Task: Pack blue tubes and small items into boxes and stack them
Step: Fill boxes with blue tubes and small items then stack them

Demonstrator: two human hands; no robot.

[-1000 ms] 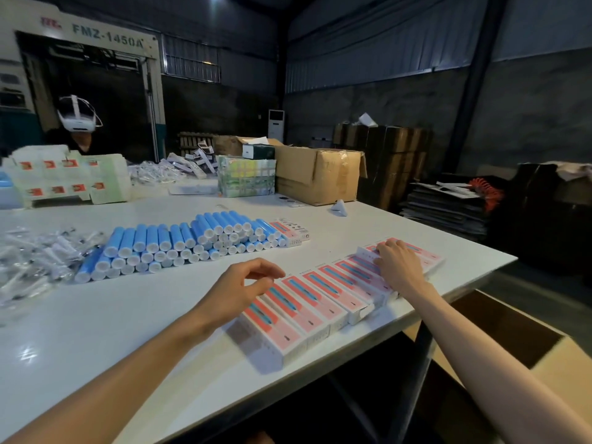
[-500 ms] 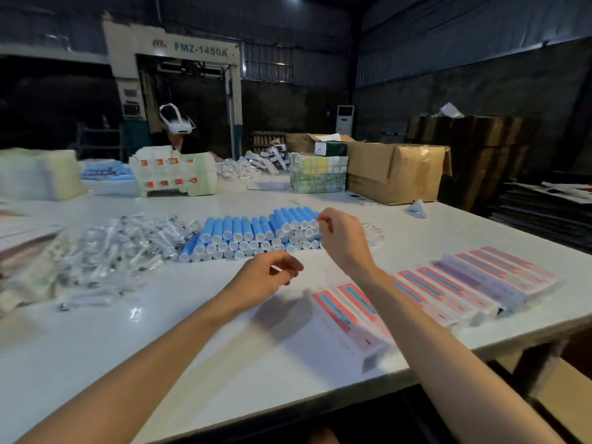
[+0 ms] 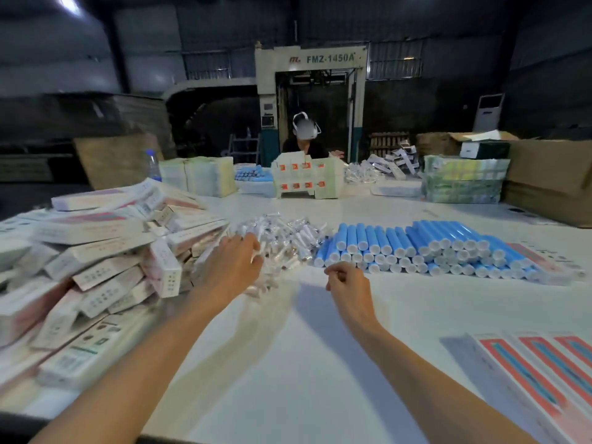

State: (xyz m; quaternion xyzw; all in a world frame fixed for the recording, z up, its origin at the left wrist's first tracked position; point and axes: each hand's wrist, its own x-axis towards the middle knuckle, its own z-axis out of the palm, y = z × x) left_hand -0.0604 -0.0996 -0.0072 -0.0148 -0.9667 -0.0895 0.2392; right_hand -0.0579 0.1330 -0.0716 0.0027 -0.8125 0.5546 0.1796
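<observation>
since each box likely needs a small item with its tube, the left hand lays spread fingers on the small items heaped mid table. the right hand hovers curled beside the blue tubes; whether it pinches anything is unclear. the boxes piled at left are blurred and cut off.

1. Lays the left hand on the packet pile's near edge; grip unclear.
2. Holds the right hand, fingers curled and empty, just right of the pile.
3. Sees blue tubes right of it, heaped boxes left.
</observation>
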